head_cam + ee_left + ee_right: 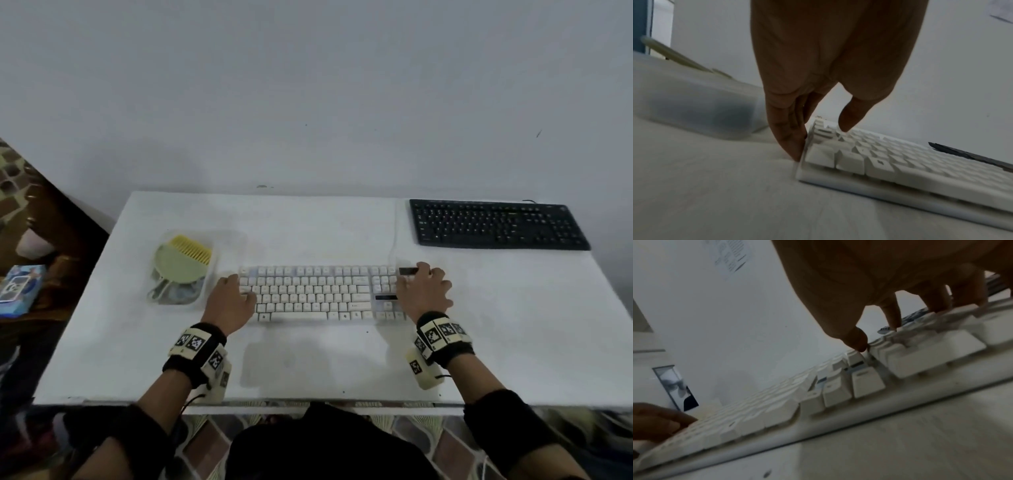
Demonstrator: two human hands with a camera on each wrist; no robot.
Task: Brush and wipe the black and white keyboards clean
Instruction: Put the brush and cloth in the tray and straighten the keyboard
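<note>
Inside, clear tub (228, 240) holds yellow brush (191, 248), green disc (180, 263).

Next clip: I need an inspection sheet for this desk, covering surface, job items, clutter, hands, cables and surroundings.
Surface: white table, faint specks.
Job's things: white keyboard near centre; black keyboard at far right.
Clutter: clear plastic tub holding a yellow comb-like brush and a pale green round tool.
Grippers: left hand grips the white keyboard's left end; right hand its right end.
Cables: thin white cable.
Surroundings: plain grey wall.
</note>
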